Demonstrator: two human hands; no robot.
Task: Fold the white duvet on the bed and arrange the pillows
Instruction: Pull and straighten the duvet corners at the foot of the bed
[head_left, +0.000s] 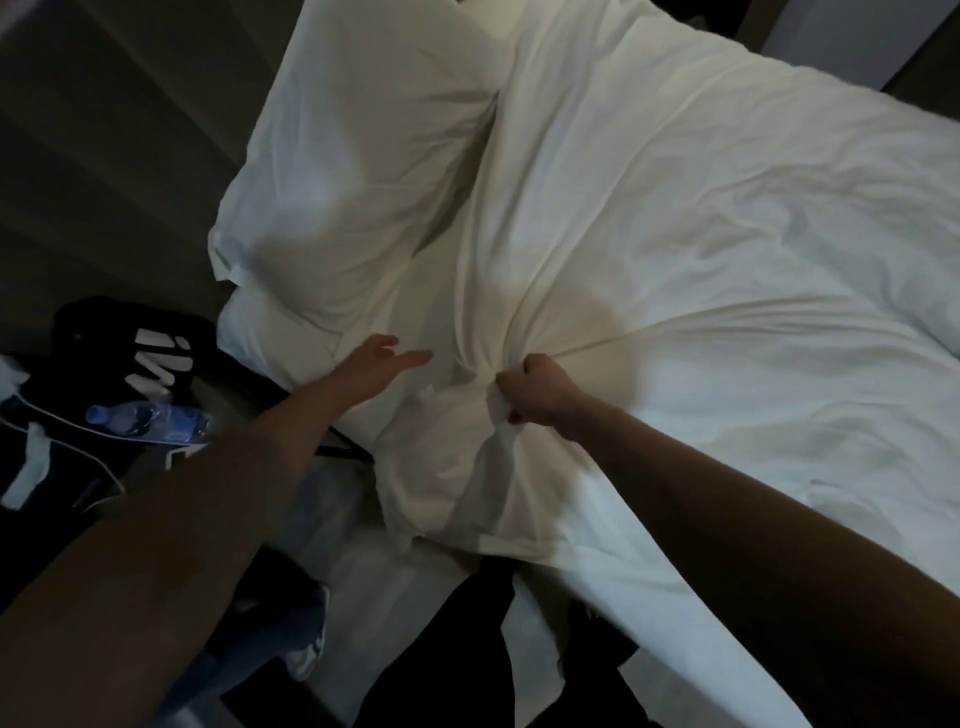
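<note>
The white duvet (701, 249) covers most of the bed, creased and bunched toward the near edge. My right hand (537, 392) grips a gathered fistful of it, with folds radiating out from the fist. My left hand (382, 364) reaches forward with straight fingers just above the white fabric to the left of that bunch, holding nothing. A large white pillow (363, 156) lies at the head of the bed, to the upper left. A second white pillow (270, 332) lies partly under it.
A bedside table at the left holds a dark cap with white lettering (150, 348), a plastic water bottle (148, 422) and a white cable. The floor and my feet show below the bed's near edge. A dark headboard wall fills the upper left.
</note>
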